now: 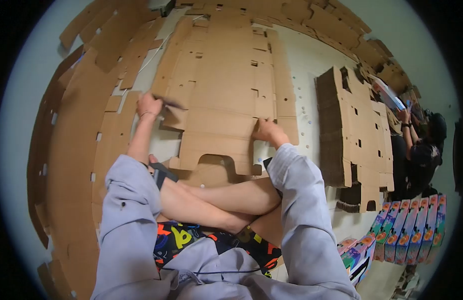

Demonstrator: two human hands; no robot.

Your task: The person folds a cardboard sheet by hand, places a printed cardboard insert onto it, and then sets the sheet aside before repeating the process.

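Note:
A large die-cut cardboard sheet point(224, 95) with slots and side flaps lies in front of my crossed legs. At its left side my left hand point(149, 104) is closed around a small dark flap point(172, 103) of cardboard, which is blurred and angled up over the sheet. My right hand point(270, 131) is closed at the sheet's lower right, its fingers bent over the cardboard beside a cutout and the thumb side hidden. A curved notch is cut in the sheet's near edge, just ahead of my shins.
A thick stack of cut cardboard point(336, 125) stands on the right. Beyond it, a person point(421, 145) handles a box point(387, 93). Several colourful printed boxes point(406, 232) stand in a row at lower right. More flat cardboard point(71, 165) covers the left side.

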